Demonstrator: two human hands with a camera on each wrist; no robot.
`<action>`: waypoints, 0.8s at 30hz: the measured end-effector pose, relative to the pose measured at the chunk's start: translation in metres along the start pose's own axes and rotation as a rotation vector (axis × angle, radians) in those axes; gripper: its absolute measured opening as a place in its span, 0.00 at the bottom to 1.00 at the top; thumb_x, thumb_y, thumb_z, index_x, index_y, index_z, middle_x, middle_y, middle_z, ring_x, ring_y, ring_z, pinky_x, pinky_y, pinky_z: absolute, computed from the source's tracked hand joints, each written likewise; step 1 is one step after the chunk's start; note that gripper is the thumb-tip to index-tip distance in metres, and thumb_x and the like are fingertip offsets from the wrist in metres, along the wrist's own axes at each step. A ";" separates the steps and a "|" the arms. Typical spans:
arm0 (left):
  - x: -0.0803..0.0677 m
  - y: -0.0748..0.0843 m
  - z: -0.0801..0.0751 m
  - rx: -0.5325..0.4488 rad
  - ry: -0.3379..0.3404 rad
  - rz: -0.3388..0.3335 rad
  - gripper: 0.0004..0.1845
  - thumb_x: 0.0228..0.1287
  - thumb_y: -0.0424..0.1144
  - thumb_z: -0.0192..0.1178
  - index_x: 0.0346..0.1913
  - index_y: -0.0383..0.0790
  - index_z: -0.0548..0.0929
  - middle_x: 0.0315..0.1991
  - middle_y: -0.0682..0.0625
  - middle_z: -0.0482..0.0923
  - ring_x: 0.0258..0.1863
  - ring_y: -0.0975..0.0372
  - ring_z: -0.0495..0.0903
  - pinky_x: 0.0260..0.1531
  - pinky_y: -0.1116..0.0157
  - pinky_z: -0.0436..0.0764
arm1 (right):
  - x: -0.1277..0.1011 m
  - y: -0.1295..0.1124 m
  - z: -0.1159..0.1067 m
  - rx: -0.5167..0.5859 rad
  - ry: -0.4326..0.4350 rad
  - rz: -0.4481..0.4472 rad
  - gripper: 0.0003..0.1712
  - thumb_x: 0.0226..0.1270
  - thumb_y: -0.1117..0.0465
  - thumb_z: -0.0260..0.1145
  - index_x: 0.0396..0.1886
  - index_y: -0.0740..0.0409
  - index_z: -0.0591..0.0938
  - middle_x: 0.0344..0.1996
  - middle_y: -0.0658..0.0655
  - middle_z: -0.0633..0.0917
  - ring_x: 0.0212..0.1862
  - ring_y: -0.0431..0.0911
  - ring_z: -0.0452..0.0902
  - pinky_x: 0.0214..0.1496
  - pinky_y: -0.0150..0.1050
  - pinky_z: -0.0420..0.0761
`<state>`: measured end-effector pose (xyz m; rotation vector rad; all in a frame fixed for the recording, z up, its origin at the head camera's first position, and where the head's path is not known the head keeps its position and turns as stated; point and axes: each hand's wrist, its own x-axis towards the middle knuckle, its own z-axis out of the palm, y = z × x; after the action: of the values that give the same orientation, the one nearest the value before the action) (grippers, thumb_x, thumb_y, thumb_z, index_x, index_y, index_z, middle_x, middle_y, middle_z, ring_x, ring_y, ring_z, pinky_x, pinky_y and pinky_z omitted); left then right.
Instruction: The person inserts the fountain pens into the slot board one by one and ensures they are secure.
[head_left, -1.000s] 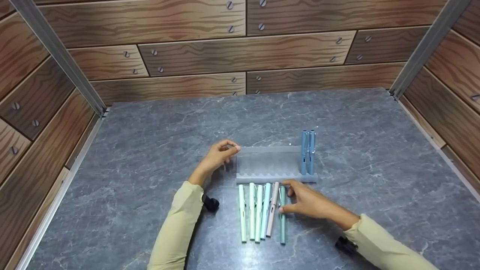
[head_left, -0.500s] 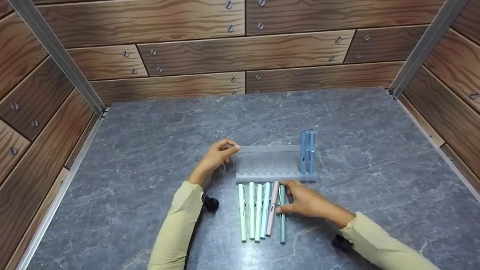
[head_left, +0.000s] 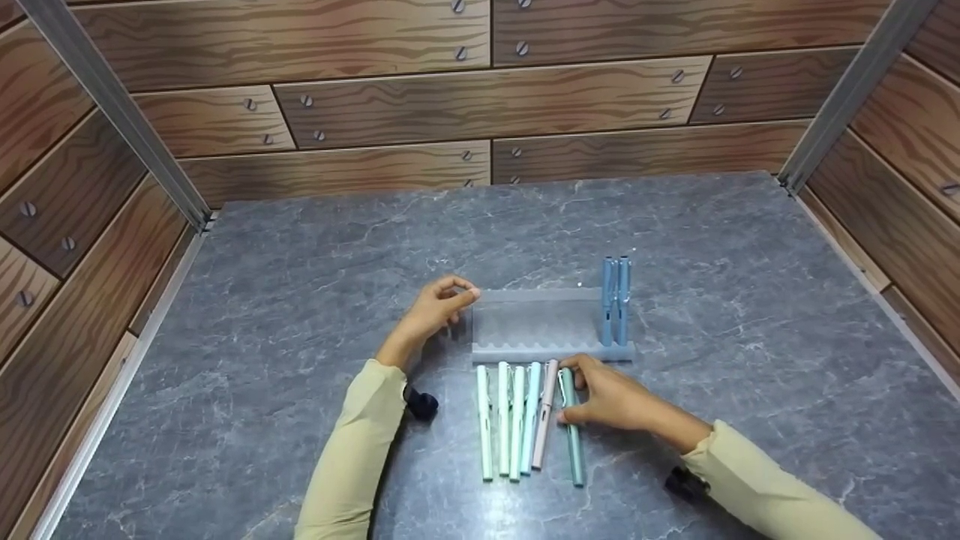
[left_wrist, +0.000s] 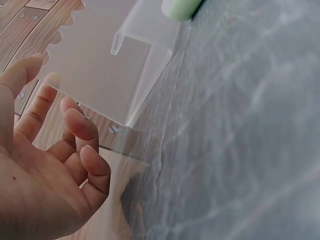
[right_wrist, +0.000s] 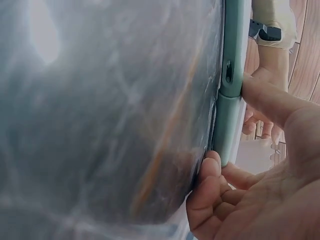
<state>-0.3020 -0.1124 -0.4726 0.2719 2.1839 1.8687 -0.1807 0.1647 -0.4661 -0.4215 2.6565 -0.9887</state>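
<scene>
A clear acrylic pen stand (head_left: 536, 319) with a scalloped front ledge stands on the table. My left hand (head_left: 439, 307) pinches its upper left corner between thumb and index finger; in the left wrist view the other fingers curl loosely beside the stand (left_wrist: 105, 75). My right hand (head_left: 615, 394) grips a dark green pen (head_left: 574, 442) near its clip end, thumb on one side and fingertips at the end. The right wrist view has this pen (right_wrist: 231, 95) lying along the table. Left of it lie a mauve pen (head_left: 545, 416), a light blue pen (head_left: 531, 420) and several pale green pens (head_left: 485, 424).
Two blue pens (head_left: 615, 300) lean side by side in the right end of the stand. The grey marbled table (head_left: 300, 300) is walled by wood-patterned panels (head_left: 390, 112) at the back and sides, with metal posts (head_left: 120, 112) in the corners.
The dark green pen has turned, its near end swinging right and its clip side tilting toward the mauve pen. My right hand has shifted slightly; my left hand stays on the stand's corner.
</scene>
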 end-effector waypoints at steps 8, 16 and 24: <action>-0.001 0.001 0.000 0.011 -0.006 -0.019 0.07 0.66 0.41 0.62 0.42 0.43 0.81 0.23 0.52 0.70 0.20 0.65 0.67 0.18 0.67 0.67 | 0.000 0.007 -0.004 0.113 -0.032 -0.072 0.39 0.47 0.63 0.77 0.58 0.66 0.69 0.28 0.54 0.78 0.27 0.40 0.69 0.28 0.31 0.71; -0.001 0.001 -0.001 0.027 -0.010 -0.006 0.08 0.66 0.42 0.61 0.43 0.43 0.81 0.23 0.50 0.70 0.21 0.65 0.67 0.21 0.67 0.67 | -0.001 0.011 -0.013 0.252 -0.089 -0.094 0.39 0.50 0.70 0.72 0.61 0.67 0.65 0.25 0.53 0.76 0.22 0.36 0.68 0.24 0.28 0.70; 0.000 0.000 -0.001 0.049 -0.010 0.000 0.09 0.66 0.44 0.61 0.43 0.43 0.81 0.24 0.51 0.71 0.21 0.64 0.68 0.24 0.67 0.68 | -0.003 0.010 -0.025 0.332 -0.115 -0.097 0.40 0.51 0.73 0.68 0.64 0.68 0.61 0.31 0.58 0.75 0.25 0.38 0.71 0.26 0.28 0.74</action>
<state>-0.3024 -0.1135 -0.4726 0.2902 2.2247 1.8118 -0.1884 0.1872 -0.4542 -0.5168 2.3310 -1.3615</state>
